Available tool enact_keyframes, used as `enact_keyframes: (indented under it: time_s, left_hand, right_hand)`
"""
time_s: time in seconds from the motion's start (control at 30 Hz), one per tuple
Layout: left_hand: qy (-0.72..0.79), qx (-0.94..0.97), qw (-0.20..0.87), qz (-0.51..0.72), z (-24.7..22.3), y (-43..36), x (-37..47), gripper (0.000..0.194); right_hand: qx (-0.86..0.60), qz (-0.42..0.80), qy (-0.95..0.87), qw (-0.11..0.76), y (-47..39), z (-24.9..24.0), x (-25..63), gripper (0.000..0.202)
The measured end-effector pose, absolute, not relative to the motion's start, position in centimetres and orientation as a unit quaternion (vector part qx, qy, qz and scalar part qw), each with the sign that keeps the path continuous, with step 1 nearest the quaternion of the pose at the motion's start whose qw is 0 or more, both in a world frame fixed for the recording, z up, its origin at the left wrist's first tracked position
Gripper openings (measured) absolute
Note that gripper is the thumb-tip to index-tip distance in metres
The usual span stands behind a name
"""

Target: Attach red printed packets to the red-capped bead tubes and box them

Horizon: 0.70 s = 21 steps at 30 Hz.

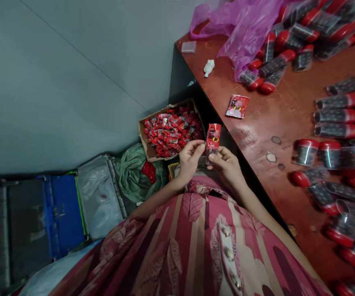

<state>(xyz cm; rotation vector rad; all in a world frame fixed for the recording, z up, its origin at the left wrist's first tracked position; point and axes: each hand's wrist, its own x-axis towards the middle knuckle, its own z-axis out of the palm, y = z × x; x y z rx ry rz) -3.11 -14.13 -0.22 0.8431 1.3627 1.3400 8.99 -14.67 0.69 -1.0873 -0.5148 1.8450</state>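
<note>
A small red printed packet (pixel 213 136) with a dark clear lower part stands upright between my hands, above my lap. My right hand (pixel 226 164) pinches its lower end between thumb and fingers. Just left of the packet, my left hand (pixel 192 158) has its thumb and fingertips pressed together near the packet's edge; whatever they hold, if anything, is too small to make out. Beyond my left hand is a cardboard box (pixel 142 139) filled with small red packets (pixel 169 131). Another flat red packet (pixel 237 106) lies near the table edge.
On the red-brown table (pixel 257 127) at the right lie many red-capped clear containers (pixel 337 115), a purple plastic bag (pixel 242 31) and a crumpled white scrap (pixel 208 68). A green sack (pixel 131 172) and a blue crate (pixel 64 213) stand at the left.
</note>
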Motion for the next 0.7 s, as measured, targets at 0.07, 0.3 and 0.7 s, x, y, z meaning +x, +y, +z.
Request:
enact_keyframes:
  time_s: [0.07,0.3,0.7]
  left_hand:
    - [0.577,0.387,0.499,0.518,-0.1,-14.4,-3.7,0.026]
    - [0.619,0.395,0.484,0.475,0.7,-14.4,-3.8,0.024]
    - [0.645,0.457,0.439,0.427,0.9,-13.8,-4.2,0.019]
  right_hand:
    - [-0.449,0.735,-0.220,0.459,-14.6,0.5,9.2,0.031]
    - [-0.466,0.708,-0.260,0.463,-14.8,0.4,9.3,0.030]
    - [-0.489,0.677,-0.292,0.465,-14.9,0.4,9.4,0.030]
